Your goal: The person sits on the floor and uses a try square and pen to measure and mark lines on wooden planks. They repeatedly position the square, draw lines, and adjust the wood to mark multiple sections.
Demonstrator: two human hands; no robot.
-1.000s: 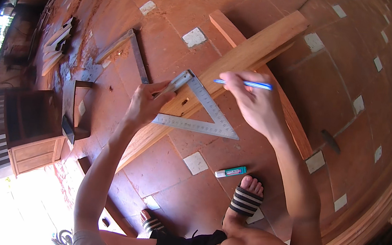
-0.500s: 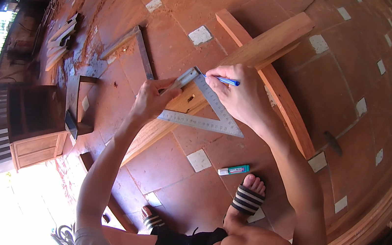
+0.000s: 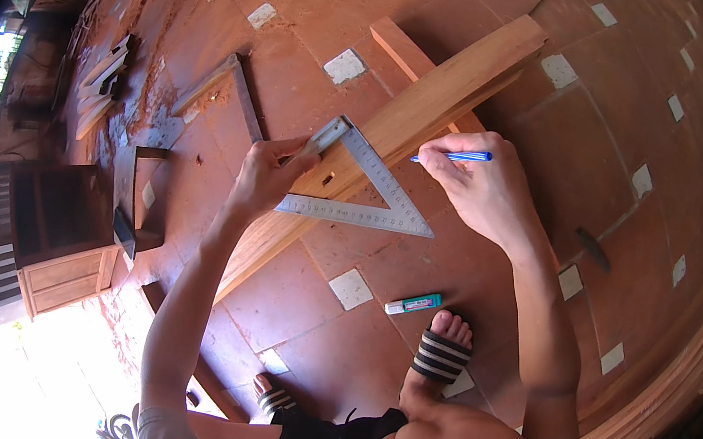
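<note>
Left hand (image 3: pixel 267 175): is pinching the thick edge of a metal triangular ruler (image 3: pixel 379 177), which is lying on a long wooden beam (image 3: pixel 449 86), its open middle framing a small slot (image 3: pixel 328 178)
Right hand (image 3: pixel 487 188): is grasping a blue pen (image 3: pixel 470 156) between thumb and fingers, the tip pointing left, apart from the ruler
Beam: is running diagonally, crossing over a second timber (image 3: pixel 402 50)
Small green-and-white item (image 3: pixel 413 304): is lying on the tiled floor (image 3: pixel 289 287) near a striped sandal (image 3: pixel 442 358)
Cabinet (image 3: pixel 64 275): is standing at the left
Long planks (image 3: pixel 654 415): are lying at the right
</note>
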